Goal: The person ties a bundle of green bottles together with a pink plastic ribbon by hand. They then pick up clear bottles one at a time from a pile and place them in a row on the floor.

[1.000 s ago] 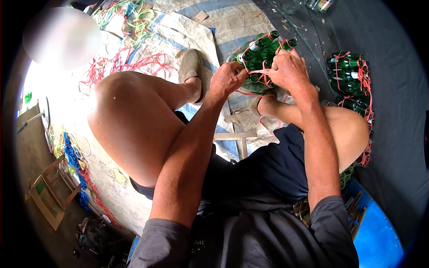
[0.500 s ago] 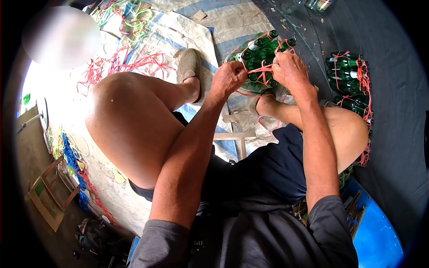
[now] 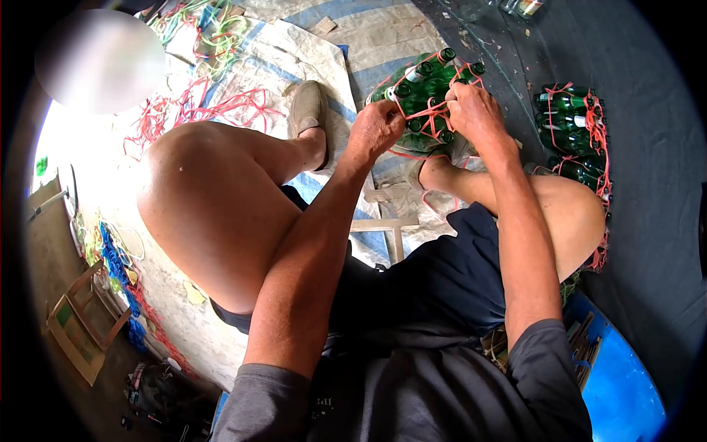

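A bundle of several green glass bottles (image 3: 423, 92) stands between my feet, with red plastic twine (image 3: 429, 112) wound around and across the bottle necks. My left hand (image 3: 379, 125) is closed on the twine at the near left side of the bundle. On the right side, my right hand (image 3: 473, 108) pinches the twine close to the bottle necks. Between the two hands the twine crosses over the bottles. My fingers partly hide the nearer necks.
More tied green bottles (image 3: 571, 121) lie to the right on dark sheeting. Loose red twine (image 3: 243, 105) and green twine (image 3: 228, 37) lie on the striped tarp at the left. A blue container (image 3: 626, 368) is at lower right, and a wooden frame (image 3: 77, 331) at lower left.
The twine between my hands now lies closer over the bottle necks, less stretched straight across. Both hands stay in nearly the same place, and the view has shifted slightly.
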The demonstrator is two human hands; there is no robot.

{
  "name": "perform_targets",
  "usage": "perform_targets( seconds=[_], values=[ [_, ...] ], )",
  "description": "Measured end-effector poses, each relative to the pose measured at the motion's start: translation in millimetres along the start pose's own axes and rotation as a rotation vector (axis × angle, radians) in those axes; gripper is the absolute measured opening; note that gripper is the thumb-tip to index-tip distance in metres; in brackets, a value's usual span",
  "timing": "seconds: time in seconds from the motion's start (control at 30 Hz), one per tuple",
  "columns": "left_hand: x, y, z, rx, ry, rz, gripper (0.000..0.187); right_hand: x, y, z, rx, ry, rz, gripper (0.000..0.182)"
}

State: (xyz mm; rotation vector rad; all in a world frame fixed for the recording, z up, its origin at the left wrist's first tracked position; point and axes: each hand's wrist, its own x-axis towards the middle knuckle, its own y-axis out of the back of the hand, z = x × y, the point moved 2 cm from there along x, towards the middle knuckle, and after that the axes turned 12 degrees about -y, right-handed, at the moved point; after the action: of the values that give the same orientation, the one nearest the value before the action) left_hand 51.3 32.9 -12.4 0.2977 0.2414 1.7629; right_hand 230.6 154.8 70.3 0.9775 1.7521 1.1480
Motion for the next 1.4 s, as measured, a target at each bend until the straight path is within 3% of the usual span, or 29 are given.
perform_targets(
  seconds=[0.27, 0.37, 0.47, 0.57, 0.87, 0.97, 1.23, 1.4],
  values=[
    [1.7, -4.8, -3.9, -0.024, 0.007, 0.017, 0.024, 16.1, 0.0, 0.8, 0.071, -0.007, -0.039, 0.020],
    [2.2, -2.0, 1.6, -0.023, 0.016, -0.006, 0.024, 26.1, -9.1, 8.8, 0.064, 0.095, 0.024, 0.025],
    [3.7, -1.6, 0.5, -0.003, 0.073, -0.022, 0.025, 22.2, 18.7, -18.1, 0.152, -0.189, -0.309, 0.026],
    [2.7, -6.9, -8.5, -0.036, 0.050, -0.001, 0.023, 19.5, 27.5, -28.8, 0.234, -0.261, -0.331, 0.017],
    [3.8, -2.5, -4.4, -0.058, 0.066, -0.035, 0.022, 29.5, 19.0, -30.5, 0.093, -0.206, -0.317, 0.017],
    [5.5, -3.9, -15.3, -0.063, 0.071, -0.061, 0.021, 31.4, 30.9, -43.7, -0.028, -0.301, -0.357, 0.015],
    [8.1, 9.4, -0.8, 0.165, 0.033, -0.080, 0.020, 35.4, -6.9, -7.1, 0.014, -0.166, -0.144, 0.010],
    [11.6, 17.2, 1.9, 0.097, 0.021, -0.006, 0.019, 22.5, -14.4, 11.3, 0.057, -0.089, -0.060, 0.008]
  ],
)
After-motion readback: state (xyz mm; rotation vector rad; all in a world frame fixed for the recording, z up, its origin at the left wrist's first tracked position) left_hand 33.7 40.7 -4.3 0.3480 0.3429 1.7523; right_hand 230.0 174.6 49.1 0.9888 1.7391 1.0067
